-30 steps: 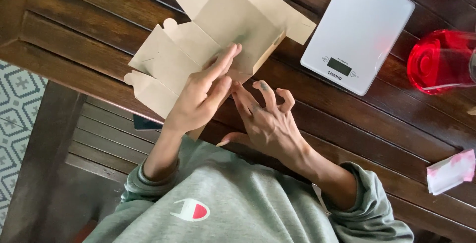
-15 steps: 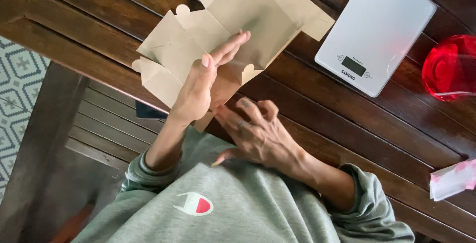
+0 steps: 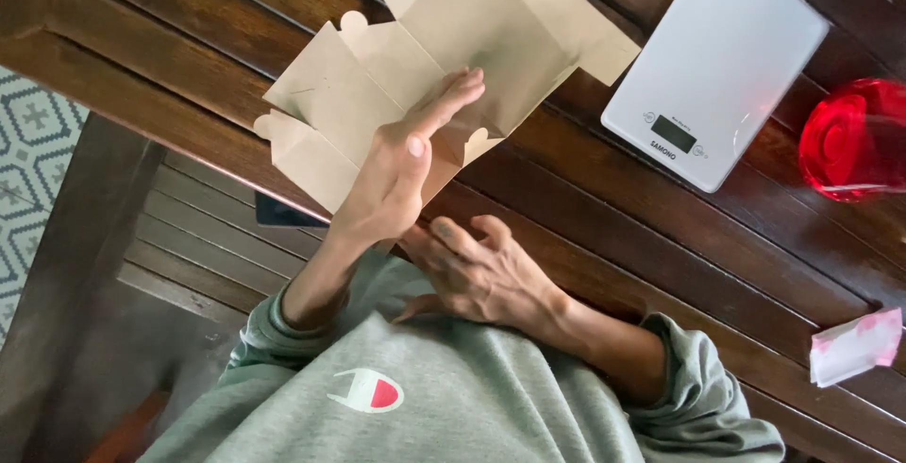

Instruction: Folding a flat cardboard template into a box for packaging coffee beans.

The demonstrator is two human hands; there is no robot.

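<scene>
An unfolded brown cardboard box (image 3: 491, 29), its flaps spread out, lies on the dark wooden slatted table (image 3: 585, 236). My left hand (image 3: 401, 175) lies flat on the box's near flaps, with the fingers straight and the thumb on top, pressing rather than gripping. My right hand (image 3: 481, 274) hovers just below it at the table's near edge. Its fingers are loosely curled and apart, and it holds nothing. Both grey sweatshirt sleeves are pushed up the forearms.
A white flat kitchen scale (image 3: 722, 67) lies right of the box. A red translucent container (image 3: 854, 142) stands at the right edge. A small white-and-pink packet (image 3: 854, 345) lies near the lower right. A wooden bench (image 3: 179, 255) and patterned floor tiles (image 3: 28, 161) are on the left.
My right hand has dropped from its raised, clawed pose and its fingers have relaxed. My left hand has stayed flat on the cardboard, and the flaps under it have been pressed down and flattened.
</scene>
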